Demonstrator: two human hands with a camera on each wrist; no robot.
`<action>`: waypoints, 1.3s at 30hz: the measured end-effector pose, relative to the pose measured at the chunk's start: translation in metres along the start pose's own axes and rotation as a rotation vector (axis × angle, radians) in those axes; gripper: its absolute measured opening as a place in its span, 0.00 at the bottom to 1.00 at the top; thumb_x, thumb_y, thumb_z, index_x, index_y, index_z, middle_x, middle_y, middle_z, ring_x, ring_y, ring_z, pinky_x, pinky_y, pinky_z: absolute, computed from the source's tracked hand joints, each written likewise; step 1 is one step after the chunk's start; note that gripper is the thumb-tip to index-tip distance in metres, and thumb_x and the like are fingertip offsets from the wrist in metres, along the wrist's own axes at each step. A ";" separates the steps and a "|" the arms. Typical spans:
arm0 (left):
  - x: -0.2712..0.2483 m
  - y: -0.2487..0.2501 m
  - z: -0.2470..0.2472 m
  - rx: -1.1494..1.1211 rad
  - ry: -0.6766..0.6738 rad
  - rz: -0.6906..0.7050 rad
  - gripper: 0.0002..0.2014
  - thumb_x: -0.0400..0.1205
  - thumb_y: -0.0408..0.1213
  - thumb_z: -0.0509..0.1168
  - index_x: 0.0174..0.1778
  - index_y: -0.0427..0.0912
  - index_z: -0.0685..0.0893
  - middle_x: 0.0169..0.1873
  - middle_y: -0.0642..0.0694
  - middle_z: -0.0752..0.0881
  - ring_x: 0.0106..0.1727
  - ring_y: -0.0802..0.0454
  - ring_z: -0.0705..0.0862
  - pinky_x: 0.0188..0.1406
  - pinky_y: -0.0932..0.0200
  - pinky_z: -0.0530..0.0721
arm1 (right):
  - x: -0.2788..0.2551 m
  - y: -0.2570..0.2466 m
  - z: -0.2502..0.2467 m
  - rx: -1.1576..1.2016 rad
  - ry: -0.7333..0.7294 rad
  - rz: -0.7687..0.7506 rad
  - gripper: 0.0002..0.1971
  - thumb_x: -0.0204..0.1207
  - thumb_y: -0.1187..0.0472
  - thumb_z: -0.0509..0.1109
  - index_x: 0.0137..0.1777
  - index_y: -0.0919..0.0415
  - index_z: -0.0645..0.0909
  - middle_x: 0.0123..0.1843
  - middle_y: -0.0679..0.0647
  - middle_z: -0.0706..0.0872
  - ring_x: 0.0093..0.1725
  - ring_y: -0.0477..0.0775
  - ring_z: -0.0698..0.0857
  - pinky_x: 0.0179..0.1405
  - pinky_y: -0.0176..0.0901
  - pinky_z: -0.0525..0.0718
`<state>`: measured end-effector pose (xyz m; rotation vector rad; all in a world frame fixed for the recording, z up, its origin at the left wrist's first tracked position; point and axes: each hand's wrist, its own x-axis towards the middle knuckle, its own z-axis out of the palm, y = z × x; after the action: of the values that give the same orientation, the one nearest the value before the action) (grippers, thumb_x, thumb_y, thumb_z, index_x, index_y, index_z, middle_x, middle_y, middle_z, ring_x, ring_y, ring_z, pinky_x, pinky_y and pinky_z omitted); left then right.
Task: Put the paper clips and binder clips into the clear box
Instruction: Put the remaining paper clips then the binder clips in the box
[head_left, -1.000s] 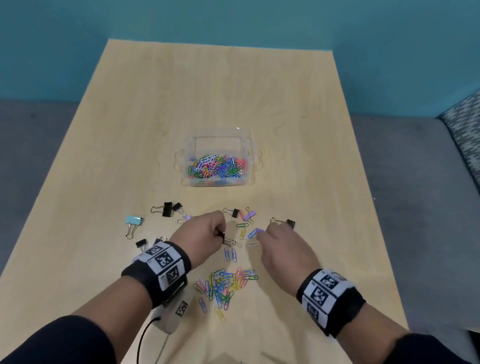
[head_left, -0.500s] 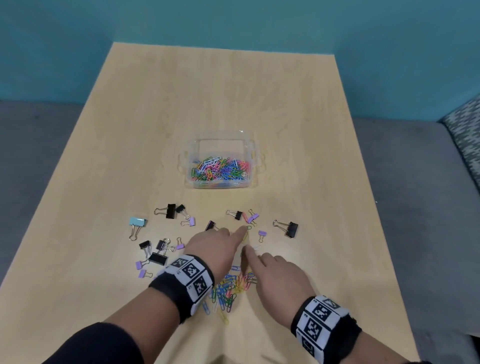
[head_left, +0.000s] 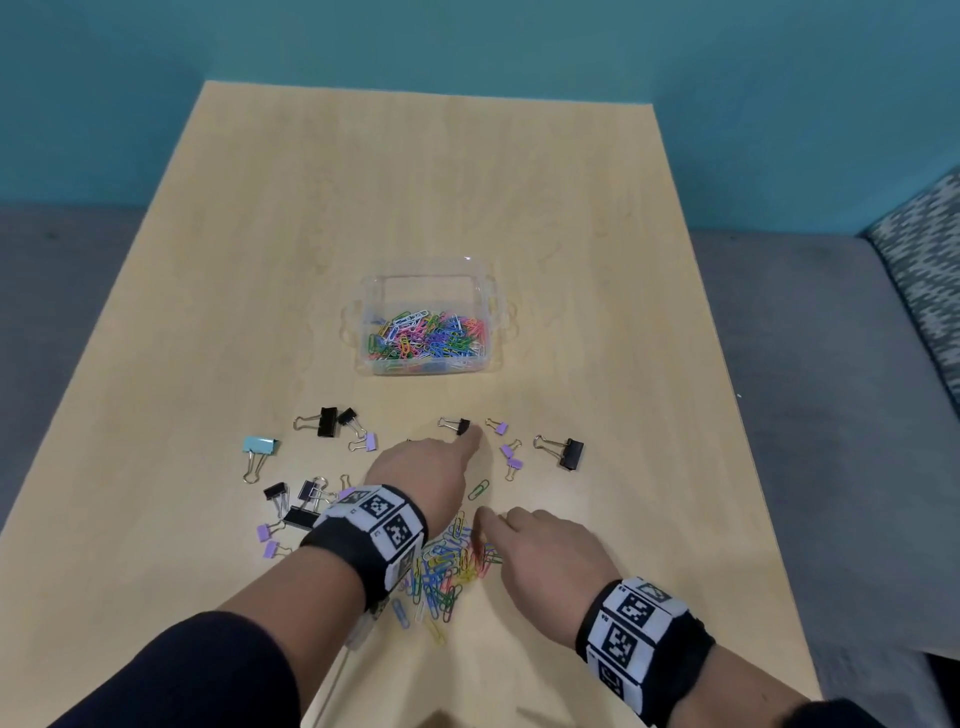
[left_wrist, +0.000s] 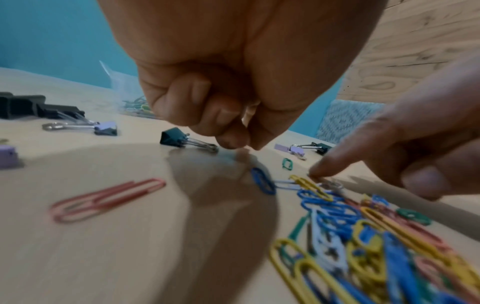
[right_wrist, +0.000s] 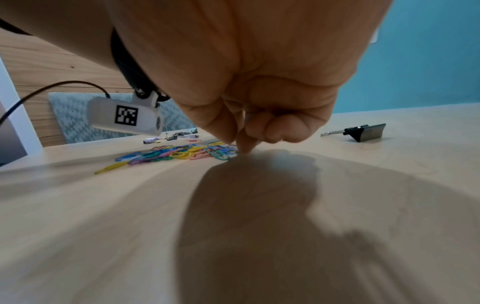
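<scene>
The clear box (head_left: 359, 358) stands mid-table with many coloured paper clips (head_left: 431, 338) inside. A pile of loose paper clips (head_left: 441, 571) lies near me between my wrists. My left hand (head_left: 465, 447) points its index finger onto the table beside a black binder clip (head_left: 457, 426), other fingers curled; I see nothing in them (left_wrist: 241, 144). My right hand (head_left: 491, 519) has its index tip (left_wrist: 315, 173) pressed down at the pile's far edge (right_wrist: 239, 146). A green paper clip (head_left: 479, 489) lies between the hands. Binder clips, black (head_left: 563, 451), teal (head_left: 258, 446) and purple (head_left: 501, 427), are scattered around.
A cluster of black and purple binder clips (head_left: 301, 506) lies left of my left wrist. A lone red paper clip (left_wrist: 103, 199) sits left of the pile. The wooden table (head_left: 415, 182) ends at grey floor on both sides. A patterned seat (head_left: 924, 260) is at the right.
Both hands have uncurled from a pinch to a pointing index finger. The right hand drew back toward the pile. The left index reached forward to the black binder clip.
</scene>
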<state>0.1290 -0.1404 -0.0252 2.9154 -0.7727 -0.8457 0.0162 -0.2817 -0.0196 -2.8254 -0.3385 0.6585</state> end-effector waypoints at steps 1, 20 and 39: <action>-0.003 -0.002 0.003 0.009 0.010 0.004 0.35 0.77 0.30 0.53 0.79 0.56 0.51 0.38 0.47 0.82 0.37 0.43 0.78 0.31 0.53 0.74 | 0.001 0.001 -0.001 0.009 0.022 0.011 0.30 0.76 0.65 0.58 0.79 0.56 0.59 0.57 0.56 0.81 0.49 0.63 0.80 0.35 0.50 0.68; -0.133 -0.029 0.083 -0.411 0.260 -0.127 0.21 0.74 0.44 0.67 0.63 0.50 0.73 0.49 0.50 0.72 0.45 0.47 0.77 0.45 0.54 0.79 | 0.018 -0.023 0.011 0.117 0.123 0.084 0.27 0.81 0.44 0.58 0.77 0.51 0.60 0.62 0.53 0.71 0.56 0.59 0.71 0.51 0.51 0.77; -0.121 -0.038 0.075 -0.201 0.309 0.016 0.21 0.69 0.43 0.73 0.58 0.50 0.81 0.52 0.50 0.74 0.48 0.49 0.74 0.39 0.59 0.82 | -0.012 -0.049 0.027 0.109 0.107 0.026 0.24 0.77 0.53 0.61 0.73 0.52 0.69 0.62 0.52 0.73 0.58 0.59 0.73 0.52 0.50 0.79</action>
<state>0.0199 -0.0419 -0.0337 2.7599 -0.6432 -0.4258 -0.0153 -0.2344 -0.0256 -2.7519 -0.2406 0.5119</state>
